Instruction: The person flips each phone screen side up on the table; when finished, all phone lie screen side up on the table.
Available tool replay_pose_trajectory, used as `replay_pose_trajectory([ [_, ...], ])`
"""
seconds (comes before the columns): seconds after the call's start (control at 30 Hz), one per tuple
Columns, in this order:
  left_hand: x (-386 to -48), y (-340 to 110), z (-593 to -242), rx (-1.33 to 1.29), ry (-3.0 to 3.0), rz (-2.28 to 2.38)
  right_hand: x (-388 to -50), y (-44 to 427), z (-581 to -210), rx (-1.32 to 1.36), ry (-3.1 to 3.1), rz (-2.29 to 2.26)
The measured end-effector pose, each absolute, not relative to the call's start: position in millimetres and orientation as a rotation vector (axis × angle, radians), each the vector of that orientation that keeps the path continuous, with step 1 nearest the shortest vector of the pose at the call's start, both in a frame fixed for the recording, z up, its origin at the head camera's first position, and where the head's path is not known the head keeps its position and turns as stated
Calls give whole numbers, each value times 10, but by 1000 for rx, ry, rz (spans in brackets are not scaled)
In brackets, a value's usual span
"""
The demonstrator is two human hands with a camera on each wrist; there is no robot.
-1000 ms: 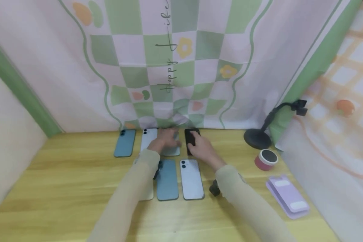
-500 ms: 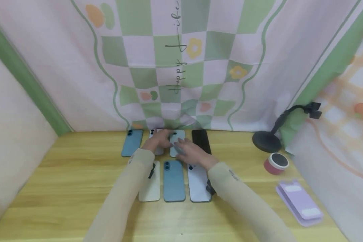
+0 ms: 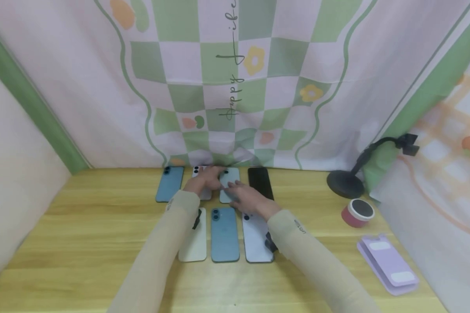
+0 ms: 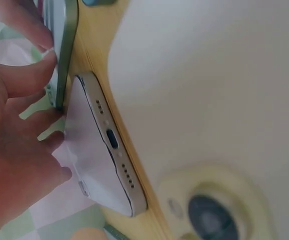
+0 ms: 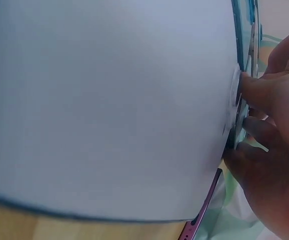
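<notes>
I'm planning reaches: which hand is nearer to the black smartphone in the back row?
Right. The right hand is just beside the black smartphone, at its near-left side; the left hand is farther left, mostly above the back-row white smartphone.

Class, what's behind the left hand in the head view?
A white phone: its lenses and part of its lower end show; the left hand covers its middle and part of a pale phone.

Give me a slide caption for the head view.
Left hand and right hand reach across two rows of phones on a wood-grained table, with a black stand off to the right.
</notes>
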State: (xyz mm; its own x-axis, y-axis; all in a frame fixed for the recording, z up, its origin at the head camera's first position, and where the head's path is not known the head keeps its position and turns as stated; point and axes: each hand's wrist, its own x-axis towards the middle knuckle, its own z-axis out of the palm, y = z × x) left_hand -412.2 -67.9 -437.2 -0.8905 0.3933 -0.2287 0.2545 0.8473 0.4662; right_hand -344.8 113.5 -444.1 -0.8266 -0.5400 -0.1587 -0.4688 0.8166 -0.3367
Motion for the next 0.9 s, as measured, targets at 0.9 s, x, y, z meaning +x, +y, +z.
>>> replay_pose_trajectory([
  [0.9, -4126, -506, -4462, 20, 2632, 1470, -3418, 1132, -4403, -757, 2775, -388],
])
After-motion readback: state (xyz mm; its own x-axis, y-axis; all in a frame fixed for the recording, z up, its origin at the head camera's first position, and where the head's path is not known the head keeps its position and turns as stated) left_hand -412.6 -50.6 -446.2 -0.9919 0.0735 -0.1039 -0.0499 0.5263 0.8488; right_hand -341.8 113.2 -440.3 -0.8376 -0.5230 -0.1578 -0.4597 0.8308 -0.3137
